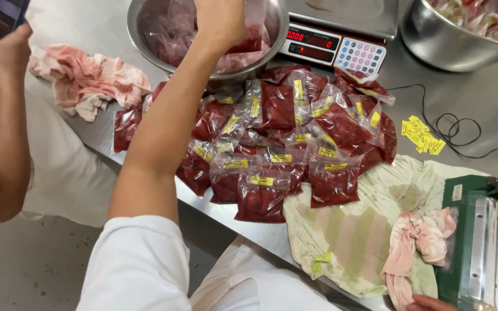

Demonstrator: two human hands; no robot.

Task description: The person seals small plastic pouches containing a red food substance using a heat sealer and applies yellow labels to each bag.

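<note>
— What is being seen at the far left?

— A dark phone (1, 16) is being held up by another person's hand (1, 49), at the far left corner. Just to its right, a crumpled pink cloth (87, 80) is lying on the steel surface (491, 92).

— And the person's own left hand?

— The left hand (220, 20) is being reached into the steel bowl (136, 23) at the far side. It is bunched closed on a clear bag (253, 12) above the red meat that is lying in the bowl.

— What is being kept in front of the bowl?

— A pile of sealed bags (278, 150), each filled with red meat and marked with a yellow label, is spread on the surface from the bowl's near side towards the near edge.

— Further right?

— A digital scale (335, 49) with red digits is standing just beside the bowl. Beyond it, a second steel bowl (451, 49) is filled with pale packets. Loose yellow labels (422, 136) are lying near a black cable (462, 129), right of the pile.

— And at the near right?

— A green-striped cloth (347, 230) is spread under the pile's right edge, and a pink rag (416, 242) is lying on it, touching a green sealing machine (468, 201).

— The right hand?

— Only the fingers of the right hand (430, 303) are being shown, at the bottom edge by the machine and the rag. Whether anything is being gripped cannot be told.
</note>
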